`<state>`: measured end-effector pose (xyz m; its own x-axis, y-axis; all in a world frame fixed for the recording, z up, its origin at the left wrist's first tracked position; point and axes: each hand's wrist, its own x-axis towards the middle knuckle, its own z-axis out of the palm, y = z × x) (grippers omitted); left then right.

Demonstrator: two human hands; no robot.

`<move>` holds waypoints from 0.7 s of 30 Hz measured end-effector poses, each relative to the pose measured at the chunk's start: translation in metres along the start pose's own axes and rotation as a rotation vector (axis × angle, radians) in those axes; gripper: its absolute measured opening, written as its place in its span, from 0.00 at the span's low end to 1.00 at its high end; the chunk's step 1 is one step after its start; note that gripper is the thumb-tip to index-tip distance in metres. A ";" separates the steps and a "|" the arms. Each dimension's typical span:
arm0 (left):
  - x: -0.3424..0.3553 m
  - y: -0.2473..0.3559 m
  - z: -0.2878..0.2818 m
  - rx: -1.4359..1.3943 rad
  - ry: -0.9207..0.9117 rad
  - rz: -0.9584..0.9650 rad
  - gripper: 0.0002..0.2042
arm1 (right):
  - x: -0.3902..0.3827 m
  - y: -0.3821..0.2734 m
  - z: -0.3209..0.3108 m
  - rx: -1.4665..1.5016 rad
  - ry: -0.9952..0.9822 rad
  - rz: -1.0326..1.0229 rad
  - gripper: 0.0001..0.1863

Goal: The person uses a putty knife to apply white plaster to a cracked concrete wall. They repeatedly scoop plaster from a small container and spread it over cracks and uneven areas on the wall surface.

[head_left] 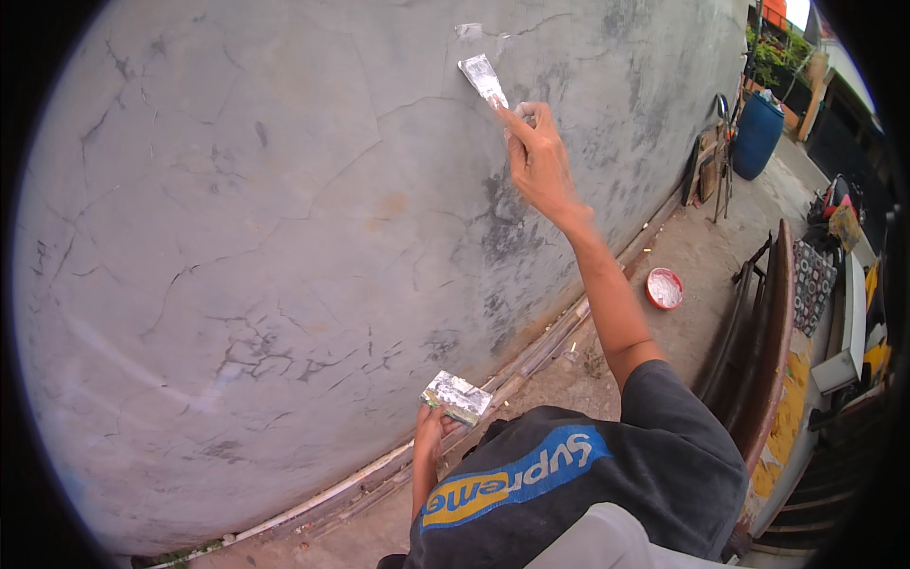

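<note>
My right hand (pixel 538 159) is raised at the end of an outstretched arm, its fingers closed round a putty knife. White filler coats the putty knife's blade (pixel 483 80), which is close to the grey wall (pixel 313 142). Just above the blade, a small white patch of filler (pixel 468 31) shows on the wall. Low down, my left hand (pixel 431 429) grips a flat rectangular board (pixel 457 395) smeared with white filler on top. Dark cracks (pixel 261 356) run across the wall surface.
A red tub of white filler (pixel 664 288) stands on the ground to the right. Pipes (pixel 531 358) run along the wall's foot. Further right are a brown bench (pixel 773 351) and, beyond it, a blue barrel (pixel 758 136) with boards (pixel 706 169) leaning nearby.
</note>
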<state>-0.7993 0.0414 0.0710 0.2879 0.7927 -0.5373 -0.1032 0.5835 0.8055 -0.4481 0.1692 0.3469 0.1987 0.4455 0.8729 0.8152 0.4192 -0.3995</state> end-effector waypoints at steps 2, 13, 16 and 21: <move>-0.004 0.005 0.005 0.019 -0.018 0.015 0.17 | 0.010 -0.018 -0.020 -0.030 -0.016 0.020 0.23; 0.007 -0.003 0.000 0.014 -0.059 0.005 0.17 | 0.005 -0.016 0.030 0.032 -0.002 -0.020 0.24; 0.000 -0.003 0.000 0.025 -0.024 -0.011 0.17 | 0.009 -0.026 0.006 0.083 -0.043 0.081 0.24; -0.005 0.007 0.005 0.042 0.001 -0.018 0.16 | 0.033 -0.005 0.031 0.076 0.217 -0.097 0.23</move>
<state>-0.7970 0.0408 0.0802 0.2880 0.7824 -0.5522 -0.0583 0.5899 0.8054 -0.4629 0.2065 0.3693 0.2405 0.2238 0.9445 0.7947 0.5134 -0.3240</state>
